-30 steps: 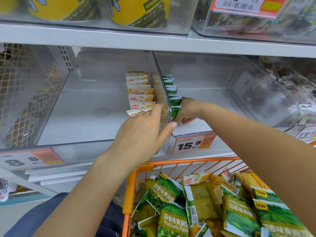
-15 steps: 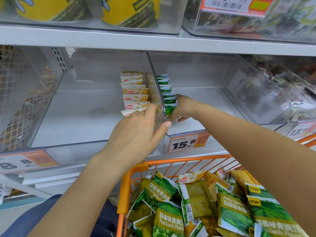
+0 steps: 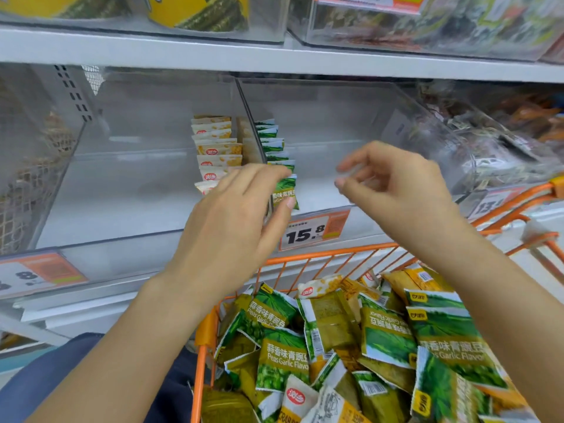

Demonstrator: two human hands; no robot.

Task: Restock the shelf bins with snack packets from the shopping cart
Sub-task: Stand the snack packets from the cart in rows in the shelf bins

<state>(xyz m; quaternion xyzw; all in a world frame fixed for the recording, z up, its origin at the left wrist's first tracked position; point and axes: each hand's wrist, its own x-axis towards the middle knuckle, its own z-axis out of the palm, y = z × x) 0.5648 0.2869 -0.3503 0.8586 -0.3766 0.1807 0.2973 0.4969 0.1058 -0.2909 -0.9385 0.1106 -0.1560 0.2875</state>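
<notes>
A row of green garlic-pea packets (image 3: 272, 141) stands along the left wall of the right clear bin (image 3: 341, 166). Just across the divider, a row of white-and-yellow packets (image 3: 217, 148) stands in the left clear bin (image 3: 122, 190). My left hand (image 3: 235, 218) reaches to the divider with its fingers fairly straight, and its thumb tip touches the front green packet (image 3: 286, 192). My right hand (image 3: 393, 190) hovers in front of the right bin, blurred, with loosely curled fingers that hold nothing. Below, the orange shopping cart (image 3: 323, 254) holds several green and yellow packets (image 3: 285, 358).
Price tags reading 15.8 (image 3: 308, 233) and 8.8 (image 3: 36, 274) hang on the bin fronts. A shelf board (image 3: 274, 61) runs above, with filled bins on it. A wire basket (image 3: 27, 178) stands at the left, and a full clear bin (image 3: 494, 138) at the right.
My right hand has come out of the right bin, away from the green row, and now hangs empty in front of it. My left hand stayed at the divider.
</notes>
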